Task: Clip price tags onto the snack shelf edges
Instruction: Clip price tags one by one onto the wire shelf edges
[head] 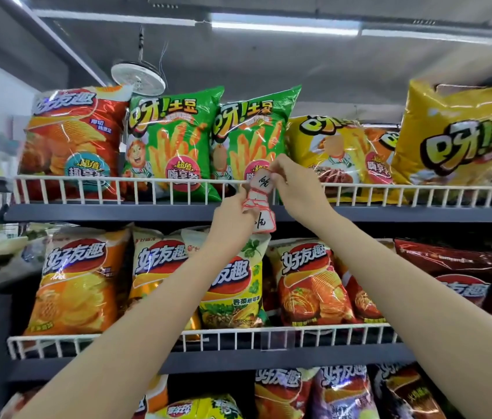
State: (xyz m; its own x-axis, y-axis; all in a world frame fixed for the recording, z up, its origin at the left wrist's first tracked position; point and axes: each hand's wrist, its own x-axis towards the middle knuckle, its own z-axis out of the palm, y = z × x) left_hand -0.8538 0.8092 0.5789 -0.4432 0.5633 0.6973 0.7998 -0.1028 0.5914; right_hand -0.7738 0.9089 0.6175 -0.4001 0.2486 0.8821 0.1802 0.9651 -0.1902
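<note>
My left hand [230,212] grips a small stack of red-bordered white price tags [261,220] just below the top shelf's white wire rail [148,180]. My right hand [294,189] pinches one handwritten price tag [262,183] and holds it against that rail, in front of the second green fries bag [250,137]. Both hands are raised at the middle of the top shelf. The tag's clip is hidden behind the fingers.
The top shelf holds a red chip bag [72,140], a green fries bag [172,140] and yellow bags [462,131]. The dark shelf edge [102,213] runs below the rail. A second wire rail [314,332] fronts the chip bags on the middle shelf.
</note>
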